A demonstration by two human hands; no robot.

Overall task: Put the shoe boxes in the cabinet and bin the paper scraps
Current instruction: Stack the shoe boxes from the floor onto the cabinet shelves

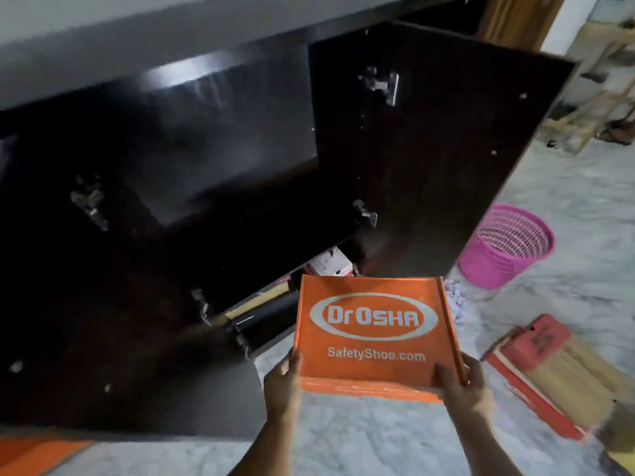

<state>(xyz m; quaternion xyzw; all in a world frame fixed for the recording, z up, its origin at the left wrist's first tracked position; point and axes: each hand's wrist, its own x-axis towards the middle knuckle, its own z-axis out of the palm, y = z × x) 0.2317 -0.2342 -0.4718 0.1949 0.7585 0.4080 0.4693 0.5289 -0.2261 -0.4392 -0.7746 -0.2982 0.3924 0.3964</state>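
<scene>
An orange shoe box (372,334) printed "Dr.OSHA SafetyShoe.com" is held above the marble floor in front of the dark cabinet (213,166), whose doors stand open. My left hand (283,384) grips the box's near left corner. My right hand (464,384) grips its near right corner, thumb on the lid. A white shoe box (330,262) sits low inside the cabinet. Paper scraps (457,304) lie on the floor just right of the orange box. A pink mesh bin (508,247) stands beyond the scraps.
The open right cabinet door (429,149) juts toward the bin. The open left door (120,338) hangs close on my left. A red-handled broom (556,365) lies on the floor at right. A wooden rack (598,108) stands at the far right.
</scene>
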